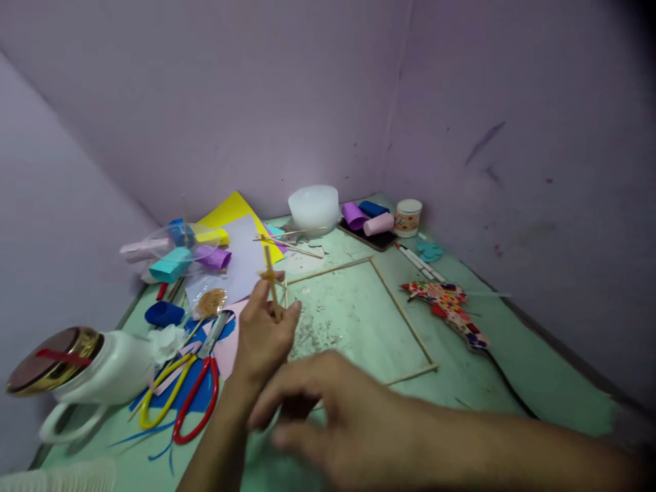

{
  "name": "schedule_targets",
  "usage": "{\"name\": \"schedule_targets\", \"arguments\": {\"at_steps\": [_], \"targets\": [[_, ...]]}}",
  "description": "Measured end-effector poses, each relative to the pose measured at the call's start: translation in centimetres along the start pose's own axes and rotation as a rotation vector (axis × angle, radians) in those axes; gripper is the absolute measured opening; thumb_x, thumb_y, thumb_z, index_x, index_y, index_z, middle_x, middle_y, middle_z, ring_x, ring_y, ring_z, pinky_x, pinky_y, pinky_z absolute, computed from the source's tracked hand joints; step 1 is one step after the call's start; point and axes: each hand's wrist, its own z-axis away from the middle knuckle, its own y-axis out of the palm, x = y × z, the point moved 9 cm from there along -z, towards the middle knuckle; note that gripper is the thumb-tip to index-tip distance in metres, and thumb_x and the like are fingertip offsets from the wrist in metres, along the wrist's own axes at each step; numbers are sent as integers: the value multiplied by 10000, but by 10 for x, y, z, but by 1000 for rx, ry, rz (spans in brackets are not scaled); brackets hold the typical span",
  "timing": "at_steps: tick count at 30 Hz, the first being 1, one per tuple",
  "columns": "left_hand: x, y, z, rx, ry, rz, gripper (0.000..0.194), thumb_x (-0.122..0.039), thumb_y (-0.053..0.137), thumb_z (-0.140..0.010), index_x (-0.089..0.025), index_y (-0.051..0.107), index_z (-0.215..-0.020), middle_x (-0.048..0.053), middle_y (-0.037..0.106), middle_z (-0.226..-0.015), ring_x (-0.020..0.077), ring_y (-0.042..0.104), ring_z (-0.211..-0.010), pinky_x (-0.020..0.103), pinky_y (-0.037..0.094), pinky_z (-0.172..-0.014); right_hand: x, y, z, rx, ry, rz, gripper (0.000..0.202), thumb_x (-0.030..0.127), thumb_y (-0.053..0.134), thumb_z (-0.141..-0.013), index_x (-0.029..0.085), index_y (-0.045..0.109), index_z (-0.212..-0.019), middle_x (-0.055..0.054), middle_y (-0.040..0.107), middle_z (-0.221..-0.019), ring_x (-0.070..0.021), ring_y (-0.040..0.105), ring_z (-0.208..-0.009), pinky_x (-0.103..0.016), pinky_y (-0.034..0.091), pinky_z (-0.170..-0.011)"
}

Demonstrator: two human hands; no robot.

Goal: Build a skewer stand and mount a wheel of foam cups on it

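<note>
My left hand [264,338] is closed around thin wooden sticks [273,290], which stand up from between its thumb and fingers. Something yellowish, like a rubber band, seems to circle them near the top. In front of it, my right hand [341,410] is slightly blurred, fingers curved and thumb apart, with nothing visible between them. A four-sided frame of wooden sticks [404,311] lies flat on the table beyond both hands. Its near left part is hidden behind them.
Red-and-yellow scissors [208,369] and a white mug [110,369] lie at left. Several paper tubes [171,265] and a bag of rubber bands [211,301] are behind. A patterned glue gun [451,307] with a cord is right; a white bowl [314,207] stands at back.
</note>
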Motion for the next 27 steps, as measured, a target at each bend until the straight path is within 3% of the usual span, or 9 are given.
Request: {"name": "schedule_targets", "arguments": {"at_steps": [3,6,10,19,27], "targets": [[4,-3,-1,-18,-37,13,475,-356,627,-730,-187,500,-1155,-82,477,-545,123,499,-471,242,424,-491,-35,-60,7,-133,104,75,219,86,564,-739,189,723,-850,-19,734,-835,-150,663,-769,-281,525,-752],[5,-5,-2,-62,-40,-1,489,-389,638,-716,-196,517,-1148,-81,473,-526,139,521,-474,248,411,-473,-66,-97,7,-288,185,85,196,108,567,-735,176,711,-851,-38,731,-857,-163,656,-789,-294,513,-737],[3,-1,0,-70,-51,-33,496,-439,631,-715,-222,535,-1150,-80,488,-490,122,480,-421,222,349,-429,-80,-115,7,-357,198,65,183,140,569,-731,177,708,-846,-41,730,-852,-164,656,-788,-281,507,-696],[0,-2,1,-54,-83,-49,439,-370,621,-731,-231,520,-1136,-80,497,-527,99,451,-421,211,352,-424,-68,-164,9,-535,173,72,131,203,597,-725,186,697,-807,-39,718,-824,-174,653,-794,-297,506,-700],[4,-1,1,-66,-98,-8,442,-347,658,-704,-234,534,-1112,-69,520,-575,98,464,-444,213,358,-425,-73,-178,34,-658,178,139,144,283,631,-716,213,709,-815,-29,719,-798,-174,653,-728,-309,520,-667]]}}
